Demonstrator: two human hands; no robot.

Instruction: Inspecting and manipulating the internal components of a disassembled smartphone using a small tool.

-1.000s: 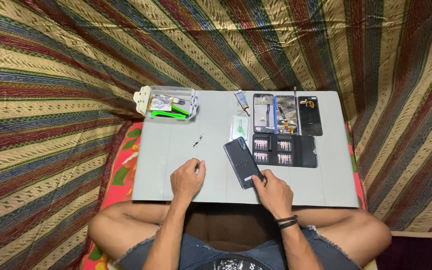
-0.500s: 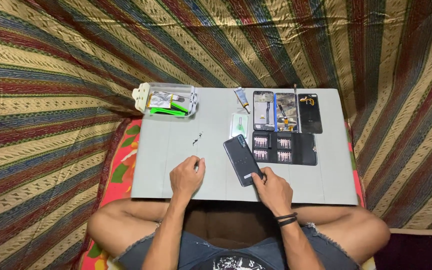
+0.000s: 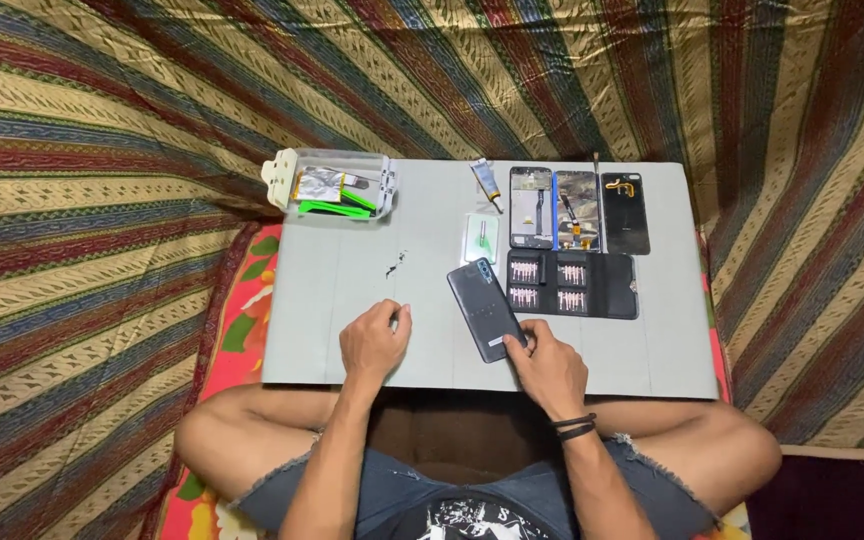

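Since the earlier frame little has shifted: my right hand (image 3: 548, 368) has slid slightly lower along the dark phone (image 3: 487, 308), and my left hand (image 3: 374, 343) stays put. Item, far left: a clear plastic box (image 3: 337, 185) at the bench's (image 3: 352, 300) back corner, holding foil and green pieces, parked out of the working area, I judge. Item: small dark loose parts (image 3: 396, 264) on bare bench, apart from everything, probably so they cannot get lost. Item: left hand, fingers curled narrow, thumb and forefinger pinched as if on something tiny; whether it holds anything I cannot tell. Item: small pale packet (image 3: 481, 237) and a glue tube (image 3: 487, 185) behind the phone. Item: dark phone, lying back-up and aslant near the front edge, its lower end held by the right hand's fingertips, seemingly to steady it. Item: open bit set (image 3: 577, 284) in a black case, just beside the phone for easy reach. Item, right rear: three dismantled phone pieces (image 3: 577, 208) laid side by side.
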